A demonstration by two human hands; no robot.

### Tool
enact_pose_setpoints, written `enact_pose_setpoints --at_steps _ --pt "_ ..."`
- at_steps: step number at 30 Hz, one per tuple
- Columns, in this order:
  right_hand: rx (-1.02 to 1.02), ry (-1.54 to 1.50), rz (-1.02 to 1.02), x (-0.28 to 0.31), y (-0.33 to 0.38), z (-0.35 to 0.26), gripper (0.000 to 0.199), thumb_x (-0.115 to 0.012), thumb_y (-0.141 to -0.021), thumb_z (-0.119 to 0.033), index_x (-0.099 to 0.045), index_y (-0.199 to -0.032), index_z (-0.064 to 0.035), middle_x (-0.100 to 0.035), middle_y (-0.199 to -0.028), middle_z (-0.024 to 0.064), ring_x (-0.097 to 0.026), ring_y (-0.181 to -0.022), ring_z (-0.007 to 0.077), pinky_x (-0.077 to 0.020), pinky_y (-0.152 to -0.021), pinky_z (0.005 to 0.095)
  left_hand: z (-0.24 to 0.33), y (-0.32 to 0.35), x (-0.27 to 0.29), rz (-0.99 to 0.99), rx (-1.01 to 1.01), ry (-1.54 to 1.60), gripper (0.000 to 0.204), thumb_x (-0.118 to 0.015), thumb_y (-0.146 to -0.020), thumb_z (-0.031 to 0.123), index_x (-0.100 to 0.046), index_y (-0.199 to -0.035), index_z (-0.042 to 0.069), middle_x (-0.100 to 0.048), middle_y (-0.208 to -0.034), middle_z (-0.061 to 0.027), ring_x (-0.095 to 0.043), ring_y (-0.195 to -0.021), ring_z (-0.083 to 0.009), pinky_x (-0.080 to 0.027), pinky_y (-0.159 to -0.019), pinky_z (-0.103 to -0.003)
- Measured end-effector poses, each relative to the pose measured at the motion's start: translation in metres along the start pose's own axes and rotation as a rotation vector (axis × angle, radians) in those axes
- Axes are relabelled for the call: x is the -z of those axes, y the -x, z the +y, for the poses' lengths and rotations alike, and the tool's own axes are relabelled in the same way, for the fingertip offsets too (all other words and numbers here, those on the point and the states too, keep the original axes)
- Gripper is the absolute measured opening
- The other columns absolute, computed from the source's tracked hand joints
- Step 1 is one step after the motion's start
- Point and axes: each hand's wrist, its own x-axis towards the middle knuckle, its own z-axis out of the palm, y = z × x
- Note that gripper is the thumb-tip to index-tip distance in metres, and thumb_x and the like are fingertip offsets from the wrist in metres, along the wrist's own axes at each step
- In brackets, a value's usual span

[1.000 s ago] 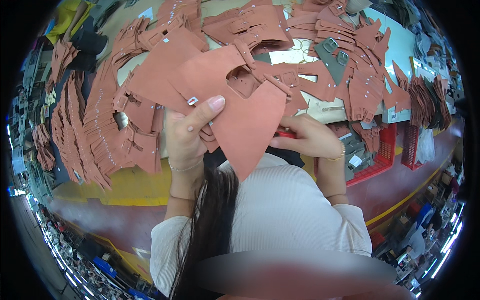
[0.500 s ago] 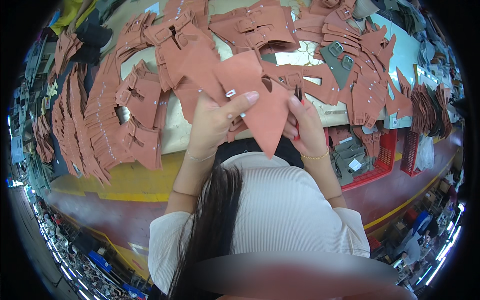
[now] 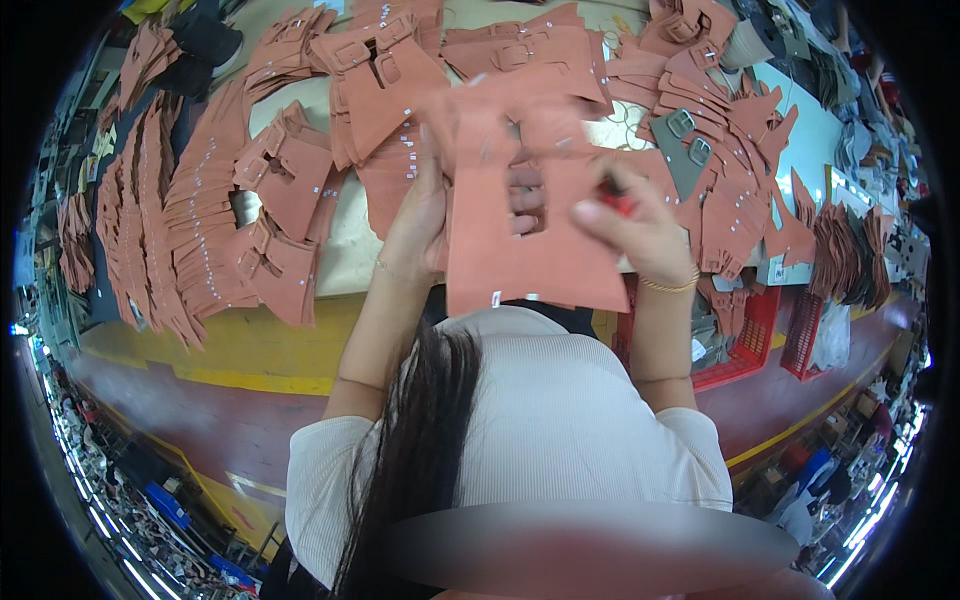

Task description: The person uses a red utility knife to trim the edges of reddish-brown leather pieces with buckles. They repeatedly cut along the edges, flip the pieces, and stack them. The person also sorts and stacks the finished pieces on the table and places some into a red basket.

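Note:
My left hand [image 3: 418, 215] grips the left side of a salmon-pink shoe upper piece [image 3: 480, 255], held upright above the table's near edge. Fingers show through the rectangular cutout in its middle, and small white marks run along its lower edge. Motion smears the top of the piece. My right hand [image 3: 645, 230] is at its right edge, thumb against the surface, closed around small red-handled snips [image 3: 615, 198], which are blurred and mostly hidden by the fingers.
Stacks of similar pink pieces [image 3: 210, 200] cover the table, some with buckles [image 3: 375, 60]. A dark green buckled piece [image 3: 682, 155] lies to the right. Below the table's right side stands a red crate [image 3: 755, 335] holding more pieces. A cone of thread [image 3: 745, 45] stands at the back right.
The upper piece has been turned and spread from a pointed, folded-looking shape to a broad face with its cutout showing. My right hand has moved right and slightly up, with the snips still in it.

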Motion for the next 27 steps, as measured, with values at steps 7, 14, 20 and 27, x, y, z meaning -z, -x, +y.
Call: enact_pose_setpoints --at_steps 7,14,20,27 --pt "0.035 0.153 0.112 -0.018 -0.01 0.043 0.018 -0.066 -0.089 -0.016 -0.054 -0.094 -0.003 -0.048 -0.078 -0.0059 -0.043 -0.07 0.0025 -0.0366 -0.06 0.0212 0.004 0.015 0.011 0.066 -0.129 -0.195 0.079 -0.036 -0.09 0.067 -0.047 -0.124 -0.004 -0.06 -0.103 -0.0177 -0.064 -0.091 -0.029 -0.058 -0.078 -0.043" --pt "0.104 0.692 0.218 -0.015 -0.017 0.041 0.019 -0.067 -0.087 -0.017 -0.061 -0.096 -0.0017 -0.057 -0.073 0.0088 -0.047 -0.062 0.0158 -0.0439 -0.061 0.0292 -0.001 0.017 0.016 0.122 -0.179 -0.666 0.039 -0.06 -0.089 0.012 -0.048 -0.122 -0.003 -0.062 -0.102 -0.0116 -0.063 -0.092 -0.0202 -0.053 -0.082 -0.035" --pt "0.462 0.681 0.595 -0.003 -0.01 0.011 0.014 -0.063 -0.087 -0.005 -0.067 -0.101 -0.0034 -0.061 -0.105 0.0095 -0.056 -0.071 0.0108 -0.0442 -0.066 0.0234 0.009 0.023 0.011 -0.008 -0.168 -1.085 0.041 -0.064 -0.082 0.016 -0.049 -0.117 0.0 -0.059 -0.09 -0.005 -0.059 -0.083 -0.0127 -0.05 -0.078 -0.028" --pt "0.577 1.098 -0.051 -0.027 -0.003 -0.037 0.044 -0.078 -0.066 -0.016 -0.066 -0.107 -0.0115 -0.063 -0.11 0.0066 -0.065 -0.075 0.0181 -0.0518 -0.061 0.0289 0.005 0.018 -0.003 -0.31 0.363 -1.577 0.05 -0.063 -0.075 0.017 -0.049 -0.12 -0.001 -0.06 -0.087 -0.0091 -0.06 -0.075 -0.0209 -0.05 -0.073 -0.034"
